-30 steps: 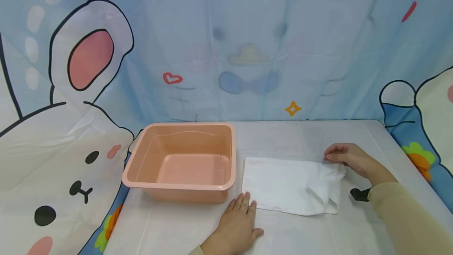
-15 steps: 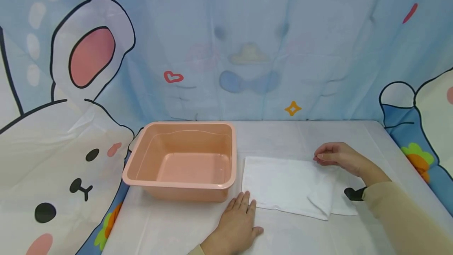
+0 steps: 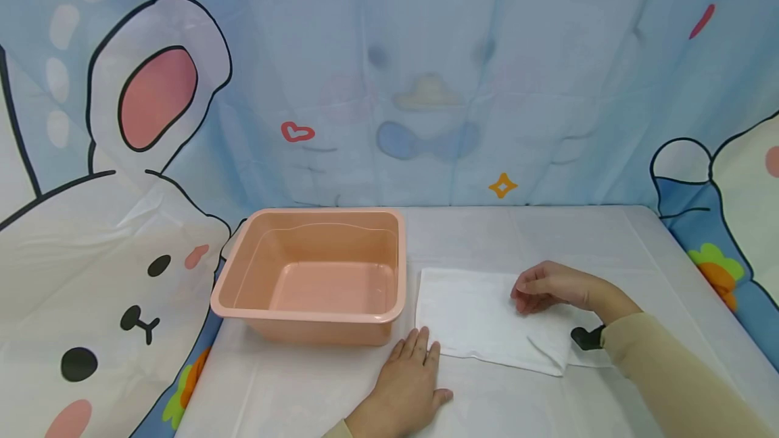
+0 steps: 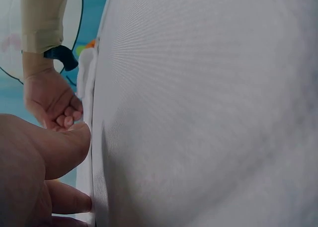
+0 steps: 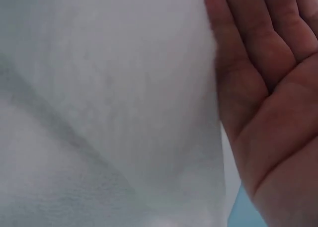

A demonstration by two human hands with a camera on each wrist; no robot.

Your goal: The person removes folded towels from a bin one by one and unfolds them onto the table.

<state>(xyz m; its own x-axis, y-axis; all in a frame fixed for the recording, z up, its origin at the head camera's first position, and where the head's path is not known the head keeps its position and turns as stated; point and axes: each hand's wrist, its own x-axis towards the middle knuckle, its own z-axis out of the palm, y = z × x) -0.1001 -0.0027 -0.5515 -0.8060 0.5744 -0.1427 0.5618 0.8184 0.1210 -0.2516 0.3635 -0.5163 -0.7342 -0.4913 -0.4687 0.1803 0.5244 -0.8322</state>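
Observation:
A folded white cloth (image 3: 471, 313) lies flat on the table, with a turned-up crease near its right end and a further flap reaching out to the right. My right hand (image 3: 556, 286) is over the right part of the cloth, its fingers loosely bent and nothing visible between them. In the right wrist view, that hand's palm and fingers (image 5: 268, 53) stand close beside the white fabric. My left hand (image 3: 404, 384) rests palm down on the table, fingertips right at the cloth's lower left corner. In the left wrist view, its thumb (image 4: 64, 147) shows near the table surface.
A peach plastic basin (image 3: 316, 320) with nothing in it stands left of the cloth. White sheeting covers the table (image 3: 499, 404). Behind it hangs a blue printed curtain (image 3: 426, 32) with cartoon animals. A black band (image 3: 587, 338) sits at the right wrist.
The right hand has moved left and toward me, from the cloth's far right corner to over its surface. The cloth's right end has spread out flatter. The left hand stays put.

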